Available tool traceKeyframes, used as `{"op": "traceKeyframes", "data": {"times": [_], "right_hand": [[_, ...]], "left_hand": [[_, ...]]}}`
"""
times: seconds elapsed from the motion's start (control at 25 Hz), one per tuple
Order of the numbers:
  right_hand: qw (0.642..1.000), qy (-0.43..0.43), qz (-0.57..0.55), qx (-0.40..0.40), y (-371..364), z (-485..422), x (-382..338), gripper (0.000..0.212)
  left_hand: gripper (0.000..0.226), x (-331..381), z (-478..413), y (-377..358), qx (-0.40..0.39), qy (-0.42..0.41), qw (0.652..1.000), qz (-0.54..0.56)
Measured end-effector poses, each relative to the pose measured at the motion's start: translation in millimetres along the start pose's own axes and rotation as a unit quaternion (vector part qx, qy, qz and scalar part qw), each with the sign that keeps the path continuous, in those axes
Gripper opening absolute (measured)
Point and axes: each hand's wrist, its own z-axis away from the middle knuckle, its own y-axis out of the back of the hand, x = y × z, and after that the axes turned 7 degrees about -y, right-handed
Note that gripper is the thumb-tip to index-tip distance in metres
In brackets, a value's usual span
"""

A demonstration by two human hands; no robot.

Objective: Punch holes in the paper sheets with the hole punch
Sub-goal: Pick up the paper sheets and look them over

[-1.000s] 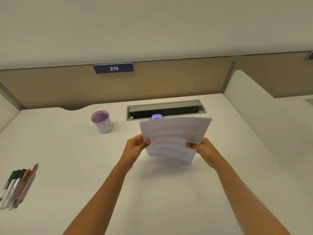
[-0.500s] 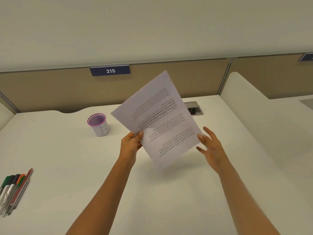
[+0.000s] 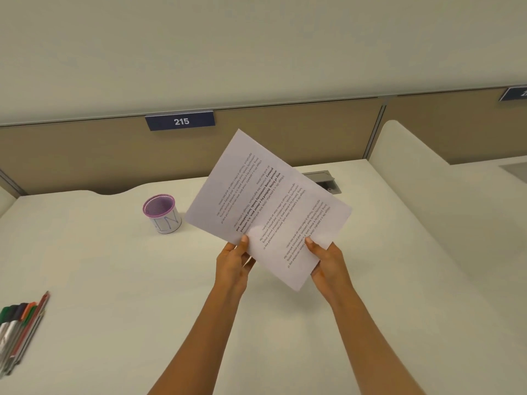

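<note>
The printed paper sheets (image 3: pixel 268 206) are held up above the white desk (image 3: pixel 114 280), turned diagonally with the text upside down. My left hand (image 3: pixel 234 262) pinches their lower left edge with the thumb on top. At the lower right edge my right hand (image 3: pixel 325 259) grips them the same way. The hole punch is hidden behind the sheets.
A purple-rimmed white cup (image 3: pixel 162 213) stands left of the sheets. Several pens and markers (image 3: pixel 20 329) lie at the desk's left front edge. A grey cable tray (image 3: pixel 323 181) is set into the desk at the back. A white divider (image 3: pixel 427 178) bounds the right side.
The sheets were lifted from near the desk and rotated to a diagonal. My right hand let go half a second ago and now grips the lower right edge again. The purple punch became covered.
</note>
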Motion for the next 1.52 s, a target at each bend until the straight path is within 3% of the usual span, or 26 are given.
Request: {"op": "traceKeyframes", "data": {"times": [0.12, 0.24, 0.32, 0.44, 0.56, 0.64, 0.76, 1.0, 1.24, 1.4, 1.48, 1.52], "right_hand": [[0.998, 0.029, 0.060, 0.017, 5.1, -7.0, -6.4, 0.027], [0.991, 0.047, 0.123, 0.017, 18.9, -11.9, -20.5, 0.025], [0.987, 0.049, 0.152, 0.003, 32.3, -12.7, -32.8, 0.031], [0.977, 0.031, 0.210, -0.017, 52.1, -14.2, -46.5, 0.063], [0.970, 0.011, 0.242, -0.028, 62.1, -16.4, -49.1, 0.050], [0.963, 0.002, 0.268, -0.034, 65.3, -19.3, -46.9, 0.052], [0.959, -0.012, 0.282, -0.025, 71.9, -24.4, -41.6, 0.042], [0.949, -0.053, 0.312, -0.001, 94.8, -30.0, -21.1, 0.045], [0.942, -0.030, 0.335, -0.002, 79.5, -31.1, -53.9, 0.036], [0.962, 0.012, 0.273, 0.024, 80.1, -19.0, -72.1, 0.051], [0.986, 0.016, 0.150, 0.071, 86.5, -11.1, -60.2, 0.071], [0.993, 0.005, 0.085, 0.083, 86.7, -7.5, -49.3, 0.071]], "left_hand": [[0.010, 5.1, -4.7, 12.5, -0.022, 0.017, 0.999, -0.016], [0.004, 28.7, -19.6, 34.9, -0.029, -0.022, 0.998, -0.056], [0.031, 50.6, -32.5, 51.0, -0.037, -0.062, 0.990, -0.125], [0.063, 72.8, -43.0, 64.1, -0.081, -0.088, 0.960, -0.254], [0.043, 68.0, -37.2, 55.3, -0.142, -0.091, 0.932, -0.322], [0.026, 55.6, -32.9, 50.9, -0.126, -0.102, 0.935, -0.317], [0.025, 40.6, -28.5, 58.4, -0.108, -0.115, 0.939, -0.305], [0.020, 16.9, -20.5, 69.0, -0.116, -0.098, 0.922, -0.355], [0.018, 31.3, -30.3, 54.9, -0.121, -0.058, 0.932, -0.336], [0.013, 26.9, -31.6, 50.5, -0.077, 0.014, 0.962, -0.262], [0.015, 19.0, -30.6, 47.4, -0.046, 0.049, 0.975, -0.214], [0.016, 14.0, -29.7, 46.2, -0.031, 0.064, 0.978, -0.194]]}}
